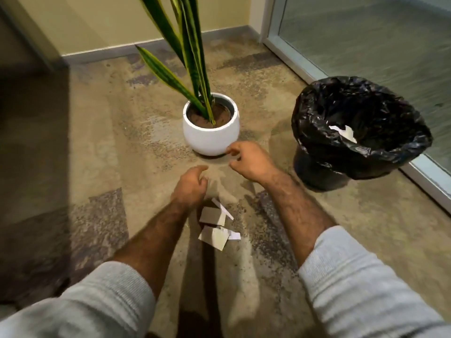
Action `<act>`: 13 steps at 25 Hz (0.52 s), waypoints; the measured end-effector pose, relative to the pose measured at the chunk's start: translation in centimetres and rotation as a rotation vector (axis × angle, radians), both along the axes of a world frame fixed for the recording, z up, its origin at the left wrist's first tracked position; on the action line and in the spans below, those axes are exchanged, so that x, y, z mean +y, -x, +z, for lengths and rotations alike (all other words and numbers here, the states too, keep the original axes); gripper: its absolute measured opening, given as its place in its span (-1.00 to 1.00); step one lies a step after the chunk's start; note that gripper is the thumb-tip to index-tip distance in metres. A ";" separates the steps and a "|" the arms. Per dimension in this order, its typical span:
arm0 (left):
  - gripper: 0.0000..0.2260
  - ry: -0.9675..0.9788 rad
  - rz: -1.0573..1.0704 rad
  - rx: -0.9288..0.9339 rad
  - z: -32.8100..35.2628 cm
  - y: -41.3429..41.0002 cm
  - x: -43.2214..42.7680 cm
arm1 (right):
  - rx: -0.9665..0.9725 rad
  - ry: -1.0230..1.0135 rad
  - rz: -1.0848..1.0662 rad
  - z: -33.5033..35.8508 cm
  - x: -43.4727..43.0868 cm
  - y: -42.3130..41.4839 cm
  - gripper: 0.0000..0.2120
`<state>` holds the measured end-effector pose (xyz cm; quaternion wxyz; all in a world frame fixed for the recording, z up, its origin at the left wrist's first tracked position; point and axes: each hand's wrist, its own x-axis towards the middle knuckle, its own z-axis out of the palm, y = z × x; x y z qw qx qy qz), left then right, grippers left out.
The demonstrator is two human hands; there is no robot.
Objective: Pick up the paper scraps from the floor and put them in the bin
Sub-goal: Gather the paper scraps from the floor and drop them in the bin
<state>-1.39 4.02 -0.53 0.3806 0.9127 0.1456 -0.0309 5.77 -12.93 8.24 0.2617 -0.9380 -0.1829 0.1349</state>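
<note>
Head view: the paper scraps (216, 226) lie heaped on the floor (97, 167) at lower centre, below both hands. The left hand (190, 185) and right hand (249, 159) each show a loosely spread, empty grip. Best to gather the heap with both hands together, then carry it to the bin (358, 132) at right, which already holds some paper.

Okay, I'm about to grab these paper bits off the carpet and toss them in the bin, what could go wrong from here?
1. The paper scraps lie flat and overlapping on the carpet, so one grab may well leave some behind.
2. The bin stands off to the right, so loose pieces could drop on the way.
3. The right hand is close to the white plant pot, and the long leaves lean overhead; a quick move might knock them.
</note>
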 end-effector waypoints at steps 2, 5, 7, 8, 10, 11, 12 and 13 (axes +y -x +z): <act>-0.62 -0.079 -0.062 0.127 -2.2 2.2 0.8 | 0.115 0.082 -0.019 -4.2 0.8 1.7 -0.62; -0.48 -0.285 -0.226 0.224 -4.3 4.3 0.4 | 0.220 0.188 -0.011 -9.2 1.1 4.3 -0.58; -0.38 -0.359 -0.222 0.218 -5.2 5.0 -0.2 | 0.149 0.247 0.017 -11.1 1.4 5.5 -0.60; -0.38 -0.361 -0.197 0.195 -5.5 5.2 -0.4 | 0.107 0.254 0.023 -11.6 1.7 5.9 -0.62; -0.43 -0.351 -0.160 0.158 -6.0 5.3 -0.6 | 0.061 0.239 0.007 -12.1 2.4 6.0 -0.73; -0.47 -0.350 -0.153 0.148 -6.1 5.4 -0.7 | 0.051 0.233 -0.003 -12.2 2.7 5.9 -0.79; -0.50 -0.343 -0.143 0.145 -6.2 5.5 -0.9 | 0.042 0.236 -0.011 -12.3 2.9 5.8 -0.83; -0.53 -0.329 -0.130 0.149 -6.1 5.5 -1.0 | 0.034 0.243 -0.015 -12.3 3.0 5.6 -0.85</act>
